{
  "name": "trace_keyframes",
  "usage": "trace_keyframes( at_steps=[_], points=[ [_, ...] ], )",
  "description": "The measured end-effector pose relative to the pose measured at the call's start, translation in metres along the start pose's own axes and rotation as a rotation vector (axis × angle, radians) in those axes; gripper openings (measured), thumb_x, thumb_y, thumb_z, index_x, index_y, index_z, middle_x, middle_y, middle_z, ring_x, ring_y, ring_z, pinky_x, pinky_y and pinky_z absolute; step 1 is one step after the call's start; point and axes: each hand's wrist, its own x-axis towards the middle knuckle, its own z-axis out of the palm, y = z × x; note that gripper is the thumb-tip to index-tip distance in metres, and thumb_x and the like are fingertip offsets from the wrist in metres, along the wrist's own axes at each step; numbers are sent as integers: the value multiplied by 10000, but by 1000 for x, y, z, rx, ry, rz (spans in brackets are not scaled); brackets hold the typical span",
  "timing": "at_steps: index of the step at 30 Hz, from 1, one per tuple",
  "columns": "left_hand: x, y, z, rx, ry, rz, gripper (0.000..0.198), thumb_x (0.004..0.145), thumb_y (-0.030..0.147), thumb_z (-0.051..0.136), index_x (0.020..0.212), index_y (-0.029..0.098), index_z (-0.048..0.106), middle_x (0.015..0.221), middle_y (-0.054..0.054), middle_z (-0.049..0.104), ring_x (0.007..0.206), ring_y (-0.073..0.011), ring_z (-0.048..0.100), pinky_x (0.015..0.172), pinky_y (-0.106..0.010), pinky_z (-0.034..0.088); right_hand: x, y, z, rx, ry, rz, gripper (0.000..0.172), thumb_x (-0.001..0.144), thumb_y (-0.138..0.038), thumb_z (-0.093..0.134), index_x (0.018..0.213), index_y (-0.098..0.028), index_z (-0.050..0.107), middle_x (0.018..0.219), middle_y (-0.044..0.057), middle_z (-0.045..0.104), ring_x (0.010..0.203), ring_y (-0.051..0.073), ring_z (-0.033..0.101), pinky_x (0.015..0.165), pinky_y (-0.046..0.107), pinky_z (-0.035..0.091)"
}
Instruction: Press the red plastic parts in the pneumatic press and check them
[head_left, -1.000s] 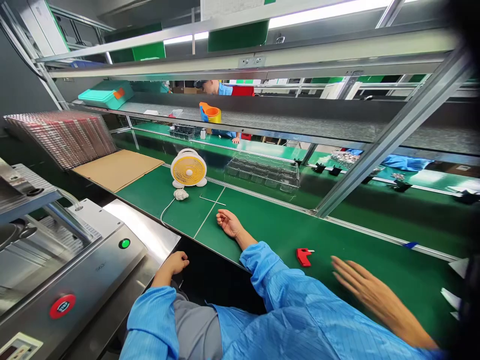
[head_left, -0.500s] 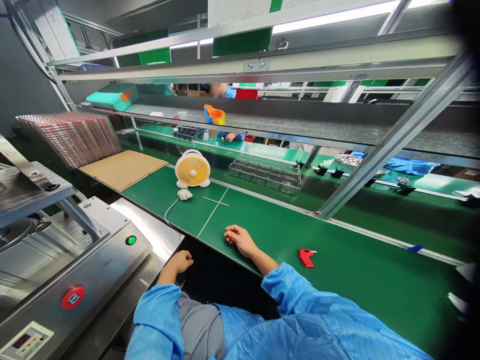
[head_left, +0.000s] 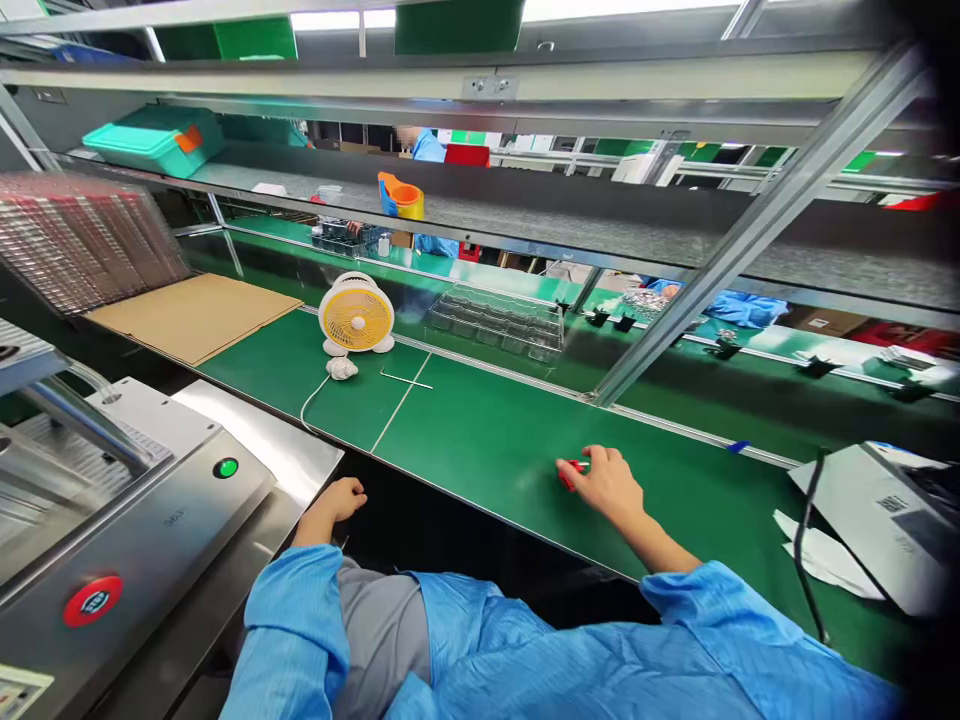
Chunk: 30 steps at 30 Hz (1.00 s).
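Note:
My right hand (head_left: 609,486) is over the green bench top, its fingers closed around a small red pistol-shaped tool (head_left: 568,477) with a short metal tip. The hand partly covers the tool. Loosely curled, my left hand (head_left: 341,499) rests off the bench's front edge, beside the steel machine, and nothing shows in it. A small white and yellow fan (head_left: 357,318) stands upright farther back. Its white cord (head_left: 304,408) runs from a bundled white lump (head_left: 342,369) toward the front edge. Right of the bundle lies a thin L-shaped metal rod (head_left: 407,379).
Brown cardboard (head_left: 199,318) lies at the left by stacked clear trays (head_left: 90,240). A steel machine (head_left: 176,520) with a red stop button stands front left. A slanted metal post (head_left: 750,240) rises behind the bench. White packaging (head_left: 874,520) and a dark cable (head_left: 804,560) lie at right.
My right hand has moved right across the bench from beside the white line and taken hold of the red tool. My left hand stays curled. The view has turned to the right.

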Motion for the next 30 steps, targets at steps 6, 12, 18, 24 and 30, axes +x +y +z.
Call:
trace_keyframes(
  at_steps=[6,12,18,24,30],
  points=[
    [-15,8,-5,-8,53,-10,153,847,285,618,954,178,642,753,-21,692,644,-123,626,629,-224,460,-5,0,38,22,-104,-131,183,892,-344,541,957,-184,602,974,119,606,877,264,613,763,366,474],
    [-31,35,-9,-8,126,55,158,831,247,621,963,169,659,827,-39,707,704,-138,631,685,-247,476,-14,-89,62,569,-154,-435,206,864,-395,597,963,-216,621,902,66,631,761,229,598,725,371,498],
    [-57,76,0,-235,328,301,269,828,217,571,1067,164,682,898,-49,716,775,-143,632,799,-288,510,-38,-192,75,965,-201,-934,191,930,-430,625,1003,-256,651,1087,113,631,939,256,612,831,422,541],
    [-83,100,10,-597,440,515,477,768,189,637,1242,162,594,1067,-69,698,849,-142,647,829,-305,544,-37,-250,91,1082,-279,-1059,143,936,-371,616,1001,-261,681,1082,108,633,1001,265,607,908,464,531],
    [-82,92,4,-636,585,530,441,812,195,614,1251,176,584,1173,-89,638,968,-163,626,820,-299,554,-35,-276,98,1216,-424,-949,158,840,-369,719,954,-263,695,1084,81,637,1040,278,593,986,490,494]
  ],
)
